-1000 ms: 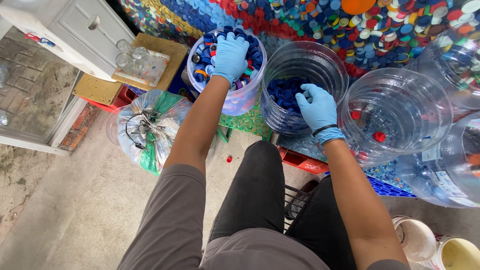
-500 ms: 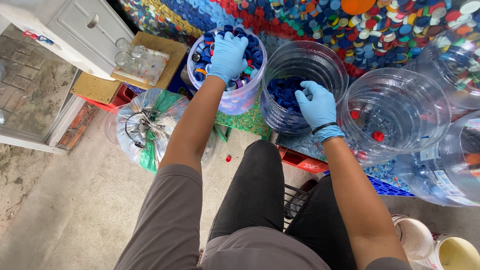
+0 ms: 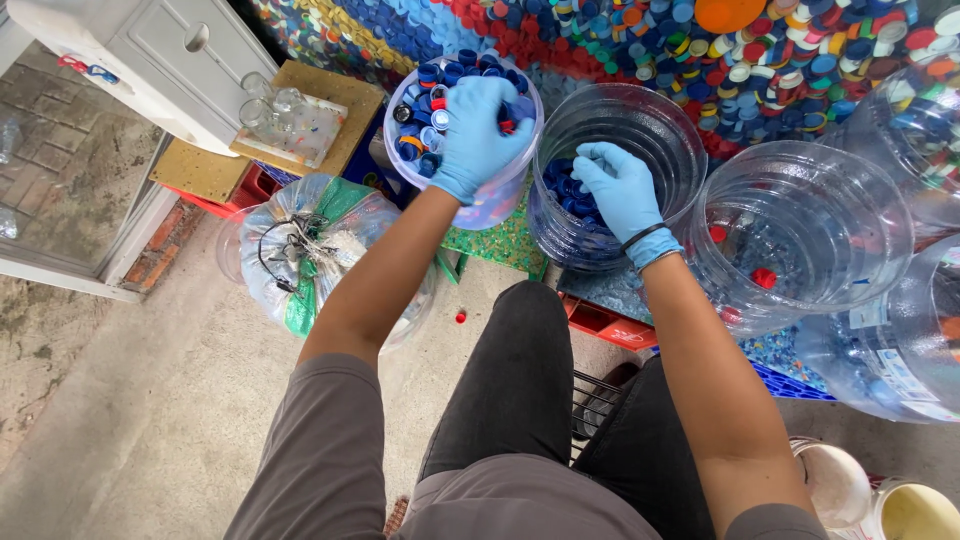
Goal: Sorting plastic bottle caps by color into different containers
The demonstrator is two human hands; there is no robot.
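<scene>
Leftmost, a clear bag (image 3: 310, 250) stuffed with wires and green plastic sits on the concrete floor (image 3: 120, 400), a lone red cap (image 3: 461, 317) lying just beside it. Next, the left hand (image 3: 478, 130), in a blue glove, is pressed down among mixed blue, white and red caps in the small clear tub (image 3: 500, 200), fingers curled, though whether they grip a cap I cannot tell. Further right, the gloved right hand (image 3: 620, 190) hangs inside the mouth of the clear jar (image 3: 655, 110) above dark blue caps (image 3: 565, 185), fingers loosely bent with nothing visibly held, and beyond it stands a wider jar (image 3: 830, 180) with a few red caps at the bottom.
</scene>
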